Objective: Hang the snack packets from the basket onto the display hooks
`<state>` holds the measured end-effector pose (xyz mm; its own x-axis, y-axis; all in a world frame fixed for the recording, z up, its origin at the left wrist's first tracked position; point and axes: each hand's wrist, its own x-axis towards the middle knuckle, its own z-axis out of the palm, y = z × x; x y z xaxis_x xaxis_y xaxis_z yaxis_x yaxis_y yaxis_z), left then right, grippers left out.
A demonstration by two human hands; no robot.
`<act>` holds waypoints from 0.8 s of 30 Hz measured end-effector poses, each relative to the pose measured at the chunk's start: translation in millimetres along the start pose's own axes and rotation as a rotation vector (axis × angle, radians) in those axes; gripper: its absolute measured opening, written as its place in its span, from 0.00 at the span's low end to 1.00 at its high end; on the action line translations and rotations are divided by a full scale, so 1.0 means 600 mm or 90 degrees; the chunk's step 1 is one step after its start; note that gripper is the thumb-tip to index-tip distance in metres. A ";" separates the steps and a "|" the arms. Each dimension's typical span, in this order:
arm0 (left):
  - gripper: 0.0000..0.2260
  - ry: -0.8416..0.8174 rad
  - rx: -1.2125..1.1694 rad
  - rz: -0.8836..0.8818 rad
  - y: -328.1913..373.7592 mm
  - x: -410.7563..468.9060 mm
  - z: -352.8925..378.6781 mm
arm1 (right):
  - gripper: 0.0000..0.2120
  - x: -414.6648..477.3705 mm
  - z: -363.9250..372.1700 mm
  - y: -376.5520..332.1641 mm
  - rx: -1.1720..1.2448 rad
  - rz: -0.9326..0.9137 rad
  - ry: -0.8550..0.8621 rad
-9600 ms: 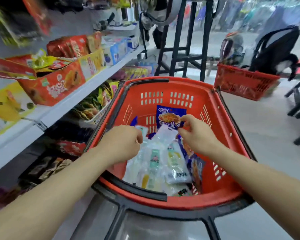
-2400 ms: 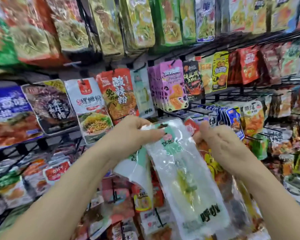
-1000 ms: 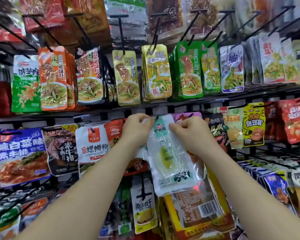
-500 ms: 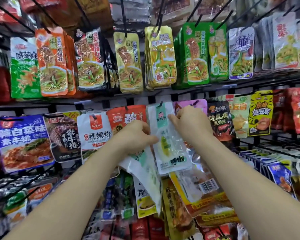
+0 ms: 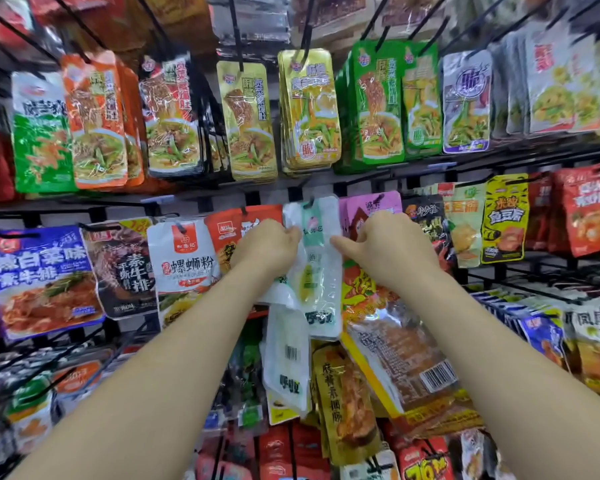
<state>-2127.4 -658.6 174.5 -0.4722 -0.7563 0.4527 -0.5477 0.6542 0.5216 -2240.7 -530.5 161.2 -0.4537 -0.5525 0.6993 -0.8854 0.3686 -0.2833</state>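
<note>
On the middle row of the display rack [image 5: 368, 177], a clear snack packet [image 5: 321, 271] with a mint-green label hangs upright from a black hook [image 5: 311, 203] that passes through its top edge. The left hand [image 5: 267, 249] is clenched. Its fingertips touch the packet's upper left edge, and it grips a second clear packet [image 5: 286, 358], which dangles below it with the barcode showing. The right hand [image 5: 390, 249] has its thumb tip on the hung packet's right edge with the other fingers curled behind, pinching that edge. Beneath this hand an orange-and-yellow packet [image 5: 395, 358] hangs tilted, barcode outward; the grip on it is hidden.

Room is tight sideways. The hung packet's left edge meets an orange-red packet [image 5: 229, 230], and its right edge lies just beside a pink packet [image 5: 373, 206]. Further left along the row hang a white noodle packet [image 5: 184, 258], a dark packet [image 5: 125, 268] and a blue packet [image 5: 39, 275]. Upward, a strip of grey back panel [image 5: 274, 195] separates the hook's rail from the lower edges of the gold packets [image 5: 309, 109] on the row above. Downward, the hung packet's bottom edge ends just above a brown-and-yellow packet [image 5: 340, 393] on the row below.
</note>
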 end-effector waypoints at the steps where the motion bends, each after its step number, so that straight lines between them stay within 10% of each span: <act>1: 0.20 0.012 0.035 -0.006 0.003 0.002 0.004 | 0.30 -0.003 -0.002 0.003 0.003 -0.003 -0.007; 13: 0.12 0.088 0.082 0.225 -0.043 -0.080 -0.030 | 0.24 -0.106 -0.088 0.070 0.190 -0.038 -0.024; 18: 0.08 -0.142 -0.246 0.333 -0.064 -0.152 -0.073 | 0.36 -0.165 -0.068 0.026 0.228 -0.111 -0.110; 24: 0.05 -0.284 -0.304 0.358 -0.034 -0.173 -0.063 | 0.42 -0.180 -0.025 -0.049 0.185 -0.209 -0.229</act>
<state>-2041.0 -593.6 144.3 -0.8684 -0.1837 0.4606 0.1514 0.7863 0.5990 -2164.2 -470.4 103.8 -0.1107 -0.8419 0.5281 -0.9545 -0.0580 -0.2926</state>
